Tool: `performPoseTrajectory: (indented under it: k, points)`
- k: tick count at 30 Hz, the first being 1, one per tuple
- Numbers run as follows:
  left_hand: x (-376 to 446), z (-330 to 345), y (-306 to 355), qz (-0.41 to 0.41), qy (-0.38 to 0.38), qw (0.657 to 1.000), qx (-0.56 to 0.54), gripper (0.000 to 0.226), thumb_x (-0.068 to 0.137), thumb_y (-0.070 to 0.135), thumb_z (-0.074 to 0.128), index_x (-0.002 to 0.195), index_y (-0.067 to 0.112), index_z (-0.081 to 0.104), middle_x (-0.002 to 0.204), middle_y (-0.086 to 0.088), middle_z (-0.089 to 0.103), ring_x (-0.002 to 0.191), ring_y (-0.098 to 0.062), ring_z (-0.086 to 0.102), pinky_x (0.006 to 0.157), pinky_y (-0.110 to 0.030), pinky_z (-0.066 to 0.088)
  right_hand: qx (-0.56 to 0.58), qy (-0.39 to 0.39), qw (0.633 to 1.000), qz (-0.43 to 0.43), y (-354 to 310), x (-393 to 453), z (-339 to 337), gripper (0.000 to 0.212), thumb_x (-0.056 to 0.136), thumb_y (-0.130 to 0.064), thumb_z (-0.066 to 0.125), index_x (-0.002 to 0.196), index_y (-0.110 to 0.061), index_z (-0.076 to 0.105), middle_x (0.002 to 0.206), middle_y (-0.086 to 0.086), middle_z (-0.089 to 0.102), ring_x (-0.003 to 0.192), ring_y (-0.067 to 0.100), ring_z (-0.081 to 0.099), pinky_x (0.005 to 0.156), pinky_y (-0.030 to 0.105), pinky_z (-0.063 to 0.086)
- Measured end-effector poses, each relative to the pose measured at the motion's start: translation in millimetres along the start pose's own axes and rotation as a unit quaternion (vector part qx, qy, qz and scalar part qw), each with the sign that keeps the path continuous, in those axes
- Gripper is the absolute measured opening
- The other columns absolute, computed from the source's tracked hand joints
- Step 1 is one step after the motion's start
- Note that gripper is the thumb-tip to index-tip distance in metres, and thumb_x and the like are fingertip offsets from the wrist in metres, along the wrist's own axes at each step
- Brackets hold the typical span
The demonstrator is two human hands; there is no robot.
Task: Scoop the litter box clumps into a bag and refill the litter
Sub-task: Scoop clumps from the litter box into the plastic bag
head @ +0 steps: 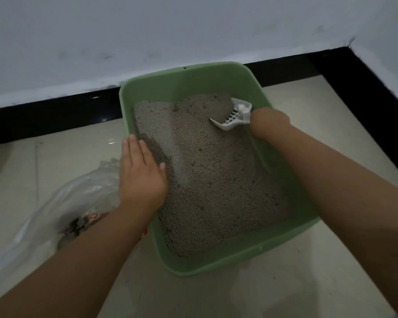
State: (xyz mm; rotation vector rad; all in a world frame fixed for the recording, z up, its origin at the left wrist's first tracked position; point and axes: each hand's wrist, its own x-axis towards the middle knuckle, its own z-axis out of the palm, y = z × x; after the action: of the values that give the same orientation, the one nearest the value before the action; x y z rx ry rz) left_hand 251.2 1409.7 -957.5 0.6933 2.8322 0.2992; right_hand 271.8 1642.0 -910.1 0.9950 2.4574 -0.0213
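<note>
A green litter box (244, 260) sits on the tiled floor against the wall, filled with grey litter (211, 175). My right hand (268, 123) is shut on the handle of a white slotted scoop (233, 114), whose blade rests on the litter near the far right corner. My left hand (141, 175) lies flat with fingers together on the box's left rim, partly over the litter. A clear plastic bag (62, 203) lies on the floor left of the box, with some dark clumps inside near my left forearm.
A black skirting strip (55, 120) runs along the base of the white wall behind the box and turns toward me at the right. Pale floor tiles (296, 290) surround the box.
</note>
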Motion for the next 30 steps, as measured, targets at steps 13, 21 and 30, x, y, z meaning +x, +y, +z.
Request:
performPoseTrajectory:
  k: [13, 21, 30]
  points:
    - [2, -8, 4, -0.027, -0.029, 0.999, -0.006, 0.062, 0.1, 0.029, 0.019, 0.144, -0.005, -0.008, 0.154, -0.022, -0.015, 0.143, -0.031, -0.015, 0.113, -0.031, -0.013, -0.083, 0.058, 0.978, -0.182, -3, 33, 6, 0.028, 0.093, -0.017, 0.042, 0.115, -0.007, 0.057, 0.109, 0.017, 0.062, 0.1, 0.032, 0.059, 0.08, 0.035, 0.046]
    - [3, -12, 5, -0.035, -0.05, 0.998, -0.004, 0.062, 0.101, 0.03, 0.016, 0.144, -0.004, -0.011, 0.153, -0.021, -0.018, 0.143, -0.031, -0.018, 0.114, -0.032, -0.014, -0.014, 0.058, 0.971, -0.23, -18, 38, 27, 0.03, 0.094, -0.021, 0.043, 0.116, -0.004, 0.056, 0.105, 0.021, 0.064, 0.094, 0.033, 0.06, 0.077, 0.034, 0.046]
    - [4, -10, 5, -0.04, -0.044, 0.998, -0.021, 0.061, 0.101, 0.029, 0.017, 0.144, -0.003, -0.011, 0.154, -0.018, -0.019, 0.142, -0.028, -0.02, 0.11, -0.028, -0.017, 0.058, 0.123, 0.955, -0.265, -41, 38, 53, 0.033, 0.096, -0.023, 0.041, 0.118, -0.003, 0.054, 0.106, 0.022, 0.063, 0.092, 0.036, 0.06, 0.069, 0.032, 0.039]
